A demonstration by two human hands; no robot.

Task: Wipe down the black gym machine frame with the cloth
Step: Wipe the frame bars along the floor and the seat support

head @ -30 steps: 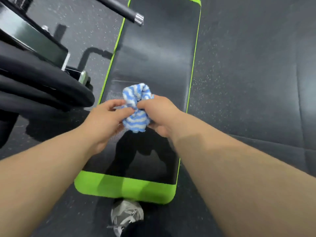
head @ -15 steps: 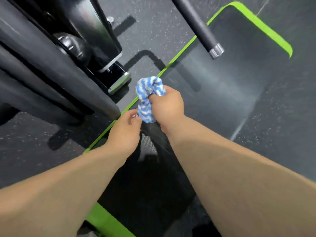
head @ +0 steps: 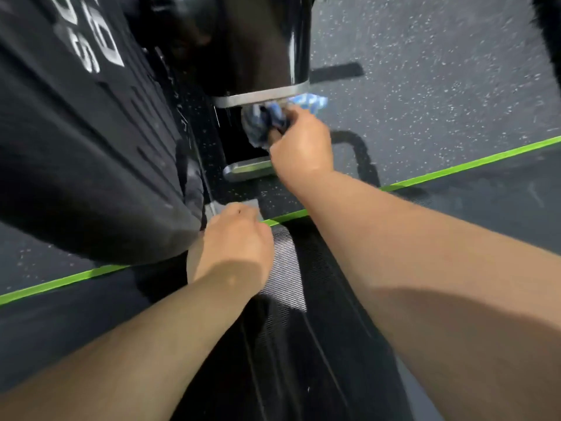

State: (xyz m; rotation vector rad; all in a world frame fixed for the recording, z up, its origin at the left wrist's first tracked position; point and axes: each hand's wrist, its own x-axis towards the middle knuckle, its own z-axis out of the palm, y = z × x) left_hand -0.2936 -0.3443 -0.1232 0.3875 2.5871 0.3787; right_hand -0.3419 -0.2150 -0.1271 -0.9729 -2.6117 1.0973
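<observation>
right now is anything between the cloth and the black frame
Nothing visible. The right hand holds the cloth right at the black frame, just under its metal band. The left hand hangs back.

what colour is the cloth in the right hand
Blue and white striped cloth, bunched in the right hand; the head view shows it.

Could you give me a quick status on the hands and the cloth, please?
Right hand grip shut on cloth, pressed against black frame by its metal band. Left hand loosely closed, empty. Nothing blocking.
</observation>
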